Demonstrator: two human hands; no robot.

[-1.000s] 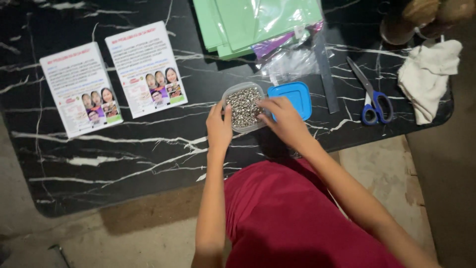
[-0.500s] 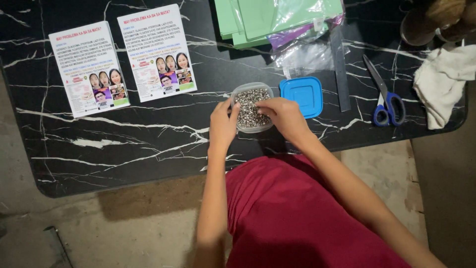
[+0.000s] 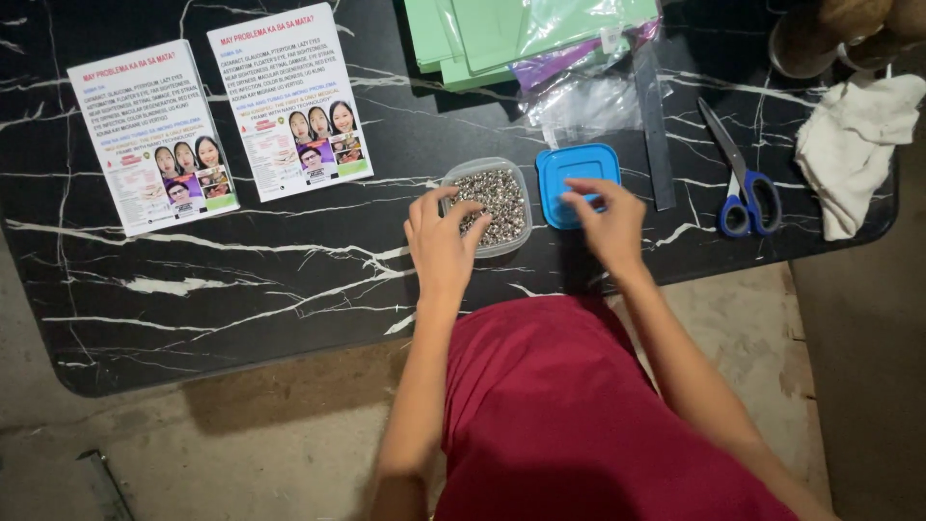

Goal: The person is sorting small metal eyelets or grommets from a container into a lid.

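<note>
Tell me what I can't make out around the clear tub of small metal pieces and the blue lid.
Head view only:
- Small metal pieces in the clear plastic tub: too small to identify; the left hand covers the tub's near corner.
- Blue square lid: its near edge sits under the right hand.
- Brown objects at the top right: cut off by the frame edge.

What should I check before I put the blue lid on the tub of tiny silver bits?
1. Right hand on the blue lid: ok, fingers rest on it.
2. Left hand steadying the tub: ok, fingers lie on its near rim.
3. Tub upright on the table: ok.
4. Silver bits spilled outside the tub: cannot tell.
5. Lid clear of the scissors: ok, apart.
6. Lid right way up: cannot tell.
</note>
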